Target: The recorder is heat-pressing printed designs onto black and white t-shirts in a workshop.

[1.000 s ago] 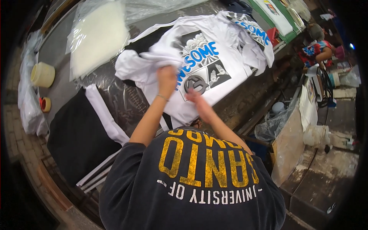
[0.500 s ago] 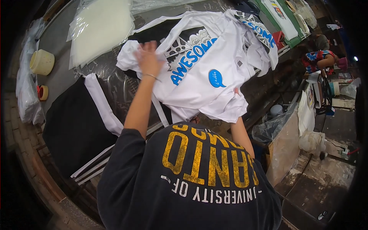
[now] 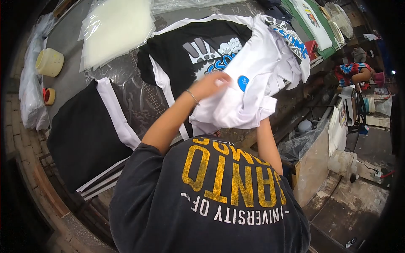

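A white printed shirt [image 3: 257, 55] lies bunched and partly folded over in front of me, with a blue speech-bubble print on it. My left hand [image 3: 212, 85] is at its left side, over the white cloth; motion blurs its fingers, so its grip is unclear. My right hand is covered by the white cloth at the lower right; only the forearm shows below the cloth. Under and beyond the white shirt, a black shirt [image 3: 168, 42] with white edging and a blue, grey and white print lies spread flat.
Left of me hangs a black cloth piece [image 3: 84, 135] with a white strip. Clear plastic sheets [image 3: 116, 33] lie at the far left, near a cream tub [image 3: 49, 62] and a tape roll [image 3: 49, 96]. Far right, a person [image 3: 356, 75] in a tie-dye top bends over.
My left hand has moved right and slightly toward me, and the white shirt's left part has come with it. More of the black shirt and its print now shows.
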Action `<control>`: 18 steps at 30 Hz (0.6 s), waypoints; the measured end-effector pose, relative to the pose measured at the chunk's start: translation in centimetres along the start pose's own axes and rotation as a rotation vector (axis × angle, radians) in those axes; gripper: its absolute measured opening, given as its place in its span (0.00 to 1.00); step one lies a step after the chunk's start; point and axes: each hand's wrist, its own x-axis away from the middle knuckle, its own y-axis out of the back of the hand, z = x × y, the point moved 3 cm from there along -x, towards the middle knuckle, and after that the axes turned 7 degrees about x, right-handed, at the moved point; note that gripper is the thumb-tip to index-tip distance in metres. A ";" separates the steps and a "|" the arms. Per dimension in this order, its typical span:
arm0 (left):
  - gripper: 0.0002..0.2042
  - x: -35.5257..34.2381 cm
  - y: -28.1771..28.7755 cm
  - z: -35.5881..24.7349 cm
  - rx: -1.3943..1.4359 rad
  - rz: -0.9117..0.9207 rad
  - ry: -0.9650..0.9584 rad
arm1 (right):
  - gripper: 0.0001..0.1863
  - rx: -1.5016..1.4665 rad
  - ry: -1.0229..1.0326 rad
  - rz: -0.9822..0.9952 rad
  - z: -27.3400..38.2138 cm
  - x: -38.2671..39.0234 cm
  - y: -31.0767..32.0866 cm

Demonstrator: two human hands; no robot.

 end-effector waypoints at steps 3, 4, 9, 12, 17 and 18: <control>0.17 0.9 8.7 6.2 -0.613 -0.523 0.337 | 0.46 0.033 0.033 -0.083 -0.1 0.7 0.6; 0.20 3.0 11.2 8.6 -0.677 -0.594 0.470 | 0.44 -0.257 -0.120 -0.009 -0.1 1.9 -0.8; 0.27 6.8 12.1 11.8 -0.696 -0.742 0.523 | 0.35 -0.330 -0.226 0.043 0.0 3.3 -1.7; 0.29 7.3 11.6 11.8 -0.637 -0.873 0.471 | 0.27 -0.118 -0.390 -0.009 -1.3 2.9 0.7; 0.27 8.0 12.0 15.2 0.116 -0.876 0.528 | 0.15 0.195 0.252 -0.252 -1.0 1.5 8.8; 0.27 7.7 12.1 15.5 0.114 -0.869 0.530 | 0.15 0.192 0.251 -0.259 -1.1 1.9 9.6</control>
